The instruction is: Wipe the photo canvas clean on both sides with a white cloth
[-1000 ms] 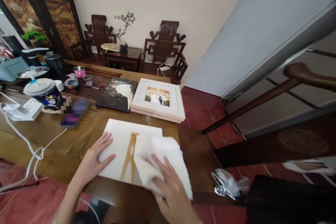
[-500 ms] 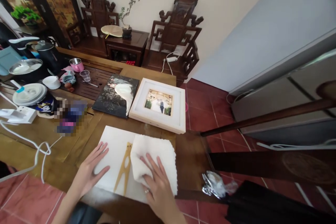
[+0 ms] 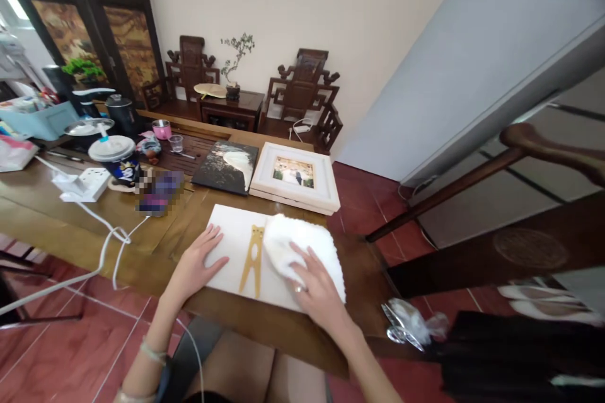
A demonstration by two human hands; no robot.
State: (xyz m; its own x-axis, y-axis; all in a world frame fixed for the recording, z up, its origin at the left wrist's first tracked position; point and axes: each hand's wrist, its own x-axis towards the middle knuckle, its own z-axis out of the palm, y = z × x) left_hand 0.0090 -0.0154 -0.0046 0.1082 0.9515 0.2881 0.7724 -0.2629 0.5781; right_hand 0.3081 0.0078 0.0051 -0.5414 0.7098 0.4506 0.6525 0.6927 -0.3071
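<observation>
The white cloth (image 3: 305, 231) hides part of the white panel (image 3: 236, 230).

White cloth (image 3: 314, 242) | shifted forward | board's (image 3: 232, 233) far right corner now covered

Left hand (image 3: 199, 266) lies flat, palm-down — right hand (image 3: 312, 283) palm-down, loosely bent.

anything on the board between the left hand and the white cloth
Yes, the yellow bear-headed figure on the white board lies between the left hand and the white cloth; I cannot tell whether it is raised or printed. Nothing visible separates the right hand from the cloth.
</observation>
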